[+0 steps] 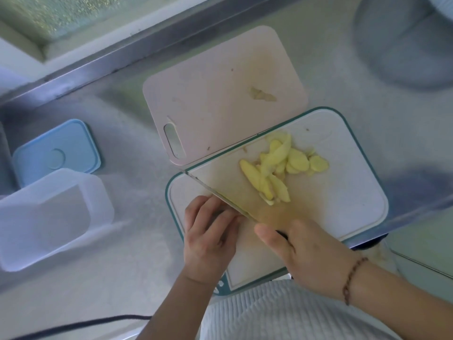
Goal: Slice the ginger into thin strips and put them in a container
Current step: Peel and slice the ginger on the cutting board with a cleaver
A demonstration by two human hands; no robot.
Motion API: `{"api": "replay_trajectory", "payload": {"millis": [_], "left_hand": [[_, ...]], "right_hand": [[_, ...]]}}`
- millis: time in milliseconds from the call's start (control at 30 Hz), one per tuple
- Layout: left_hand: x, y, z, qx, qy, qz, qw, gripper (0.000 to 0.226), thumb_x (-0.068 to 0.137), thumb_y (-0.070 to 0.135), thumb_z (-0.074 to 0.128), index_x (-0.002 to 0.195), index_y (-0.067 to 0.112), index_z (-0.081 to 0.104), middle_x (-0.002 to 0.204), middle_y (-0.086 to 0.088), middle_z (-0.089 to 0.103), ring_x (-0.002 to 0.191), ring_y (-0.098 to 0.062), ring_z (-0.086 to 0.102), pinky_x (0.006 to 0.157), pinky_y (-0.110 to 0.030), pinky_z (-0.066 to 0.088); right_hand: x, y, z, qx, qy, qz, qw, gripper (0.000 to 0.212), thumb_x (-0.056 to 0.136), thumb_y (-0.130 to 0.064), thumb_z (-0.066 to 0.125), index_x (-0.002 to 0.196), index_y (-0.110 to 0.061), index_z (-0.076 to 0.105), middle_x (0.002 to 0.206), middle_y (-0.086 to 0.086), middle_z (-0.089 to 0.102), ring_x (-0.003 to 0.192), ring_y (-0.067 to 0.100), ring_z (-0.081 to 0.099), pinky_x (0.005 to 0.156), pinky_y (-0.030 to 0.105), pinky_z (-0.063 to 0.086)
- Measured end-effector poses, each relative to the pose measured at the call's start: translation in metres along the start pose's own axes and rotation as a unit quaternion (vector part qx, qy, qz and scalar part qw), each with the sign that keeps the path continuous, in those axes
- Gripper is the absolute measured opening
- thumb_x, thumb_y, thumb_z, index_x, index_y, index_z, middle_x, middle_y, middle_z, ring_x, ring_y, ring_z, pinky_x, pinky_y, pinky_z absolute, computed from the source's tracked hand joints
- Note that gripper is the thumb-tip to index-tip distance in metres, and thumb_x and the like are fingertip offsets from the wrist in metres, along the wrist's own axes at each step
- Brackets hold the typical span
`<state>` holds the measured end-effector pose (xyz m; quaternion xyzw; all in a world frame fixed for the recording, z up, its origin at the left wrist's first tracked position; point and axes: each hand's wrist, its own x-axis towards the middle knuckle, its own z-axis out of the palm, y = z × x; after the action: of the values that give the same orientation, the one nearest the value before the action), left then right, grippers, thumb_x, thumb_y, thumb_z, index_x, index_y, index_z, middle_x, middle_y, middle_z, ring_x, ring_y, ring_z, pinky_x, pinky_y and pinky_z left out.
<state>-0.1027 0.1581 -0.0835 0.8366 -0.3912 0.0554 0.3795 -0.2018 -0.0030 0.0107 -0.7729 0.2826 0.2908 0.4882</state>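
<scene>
Gripping the knife (pixel 228 177) handle in your right hand (pixel 311 253), ginger slices (pixel 277 168) on its blade, frame centre; left hand (pixel 208 236) fingers curled against the blade's edge, holding nothing visible; container (pixel 49 217) at left.

Right hand (pixel 304 251) grips the handle of a wide steel cleaver (pixel 235 182); blade lies tilted over the white teal-rimmed cutting board (pixel 355 212). Pale yellow ginger slices (pixel 282 168) sit piled on the blade face. Left hand (pixel 208 234), fingers curled, rests against the blade's edge. Pink cutting board (pixel 208 94) behind; clear plastic container (pixel 49 217) and blue lid (pixel 56 153) left.
</scene>
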Motion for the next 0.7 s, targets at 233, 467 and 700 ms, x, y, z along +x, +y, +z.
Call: {"api": "replay_trajectory", "payload": {"millis": [233,467,700], "left_hand": [[0.002,0.000,-0.001,-0.005,-0.008,0.006,1.000,0.006,0.079,-0.002,0.081,0.083,0.002,0.078,0.099,-0.010,0.070,0.101,-0.032,0.057,0.100,-0.031,0.042],[0.001,-0.001,-0.001,-0.028,0.008,0.020,0.999,0.027,0.080,-0.002,0.078,0.101,0.014,0.069,0.111,-0.003,0.063,0.106,-0.031,0.057,0.102,-0.033,0.042],[-0.012,-0.007,0.001,-0.035,0.025,0.037,0.998,0.027,0.079,-0.003,0.066,0.079,0.020,0.051,0.079,0.001,0.045,0.069,-0.026,0.049,0.071,-0.029,0.043]], "right_hand": [[0.027,-0.008,0.007,-0.073,0.031,-0.057,0.995,0.075,0.074,-0.079,0.009,0.057,-0.013,0.039,0.048,-0.001,0.037,0.044,0.013,0.037,0.049,0.024,0.035],[-0.002,0.011,0.002,-0.008,0.030,-0.058,0.998,0.068,0.080,-0.078,0.016,0.054,-0.016,0.026,0.046,-0.002,0.025,0.045,0.010,0.027,0.051,0.029,0.031],[-0.017,0.017,0.001,-0.157,0.082,-0.090,0.980,0.069,0.079,-0.084,0.005,0.061,-0.024,0.034,0.048,-0.004,0.041,0.048,0.010,0.044,0.052,0.031,0.042]]}}
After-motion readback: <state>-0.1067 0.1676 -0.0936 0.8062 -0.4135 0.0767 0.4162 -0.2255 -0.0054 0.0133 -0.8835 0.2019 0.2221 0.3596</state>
